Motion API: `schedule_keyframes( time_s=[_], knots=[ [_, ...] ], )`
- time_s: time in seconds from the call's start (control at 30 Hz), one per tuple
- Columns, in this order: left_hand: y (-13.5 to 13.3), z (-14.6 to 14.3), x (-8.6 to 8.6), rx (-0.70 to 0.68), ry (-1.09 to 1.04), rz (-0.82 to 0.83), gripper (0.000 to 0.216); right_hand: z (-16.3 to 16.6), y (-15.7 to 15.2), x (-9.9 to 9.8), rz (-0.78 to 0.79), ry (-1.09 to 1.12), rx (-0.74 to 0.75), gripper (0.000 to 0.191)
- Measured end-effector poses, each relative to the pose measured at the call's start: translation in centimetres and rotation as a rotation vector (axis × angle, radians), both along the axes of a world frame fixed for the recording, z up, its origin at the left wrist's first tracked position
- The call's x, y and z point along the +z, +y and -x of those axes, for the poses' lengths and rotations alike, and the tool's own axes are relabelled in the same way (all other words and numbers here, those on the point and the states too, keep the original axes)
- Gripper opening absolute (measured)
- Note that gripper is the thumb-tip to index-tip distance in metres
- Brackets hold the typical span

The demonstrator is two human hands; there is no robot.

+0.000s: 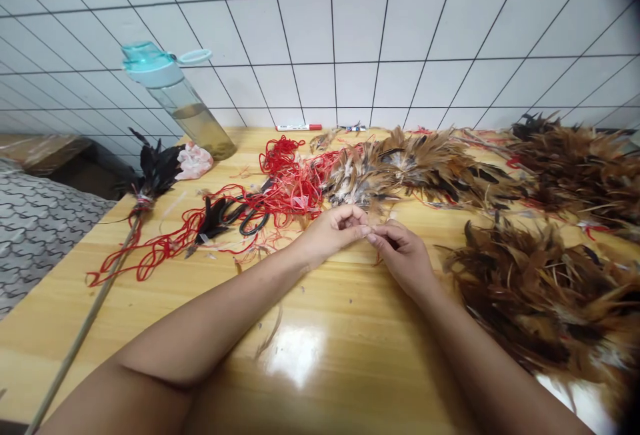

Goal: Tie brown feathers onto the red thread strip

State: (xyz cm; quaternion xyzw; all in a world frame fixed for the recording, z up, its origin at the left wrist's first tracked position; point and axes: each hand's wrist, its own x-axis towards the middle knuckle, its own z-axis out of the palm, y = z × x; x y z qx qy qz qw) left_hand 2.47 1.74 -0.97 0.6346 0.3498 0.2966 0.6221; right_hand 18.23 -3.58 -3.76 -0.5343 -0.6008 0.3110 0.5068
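Observation:
Fingertip to fingertip over the middle of the wooden table (320, 328), my left hand (337, 228) and my right hand (403, 248) are both closed in a pinch. Whatever sits between the fingertips is too small to make out; a bit of red thread hangs just below them. Right behind my hands spreads a long pile of brown and white feathers (420, 162). Tangled red string (295, 182) lies beyond my left hand, with black-handled scissors (255, 222) partly under it.
On the left a stick (90, 315) carries black feathers (157, 168) tied at its end. A water bottle (200, 128) and crumpled tissue (194, 160) stand behind it. More brown feathers (545, 288) cover the right side. A red marker (299, 127) lies by the tiled wall (360, 28).

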Motion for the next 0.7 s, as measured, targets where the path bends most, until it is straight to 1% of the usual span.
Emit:
schedule_keyframes(
  time_s=[0.03,0.07,0.1,0.17,0.23,0.27,0.33,0.43,0.53,0.63,0.7],
  knots=[
    [0.2,0.1,0.0,-0.004,0.018,-0.026,0.027,0.0,0.0,0.1,0.004,0.005,-0.011,0.015],
    [0.5,0.3,0.1,0.012,0.052,-0.092,0.024,-0.1,0.0,0.2,0.014,0.015,-0.025,0.016],
    [0.8,0.5,0.1,0.047,0.103,-0.198,0.021,-0.1,-0.1,0.3,0.03,0.028,-0.042,0.016],
    [1.5,1.0,0.0,0.135,0.234,-0.472,0.016,-0.1,-0.1,0.6,0.079,0.076,-0.071,0.017],
    [2.2,1.5,-0.2,0.179,0.361,-0.715,0.016,-0.2,-0.1,0.7,0.126,0.163,-0.096,0.018],
    [2.5,1.7,-0.5,0.177,0.415,-0.802,0.018,-0.2,-0.1,0.8,0.142,0.214,-0.112,0.019],
    [2.9,1.8,-0.9,0.15,0.507,-0.922,0.021,-0.2,-0.1,0.8,0.164,0.301,-0.146,0.02],
    [3.0,1.5,-1.4,0.104,0.65,-1.006,0.022,-0.3,0.0,0.8,0.186,0.354,-0.182,0.023],
    [2.8,1.5,-1.3,0.085,0.738,-1.029,0.02,-0.3,0.0,0.7,0.181,0.365,-0.187,0.022],
    [2.7,1.9,-0.7,0.131,0.702,-1.011,0.019,-0.2,0.0,0.6,0.171,0.372,-0.177,0.018],
    [2.7,2.2,-0.1,0.169,0.636,-0.941,0.017,-0.2,-0.1,0.7,0.167,0.363,-0.166,0.018]
  ],
)
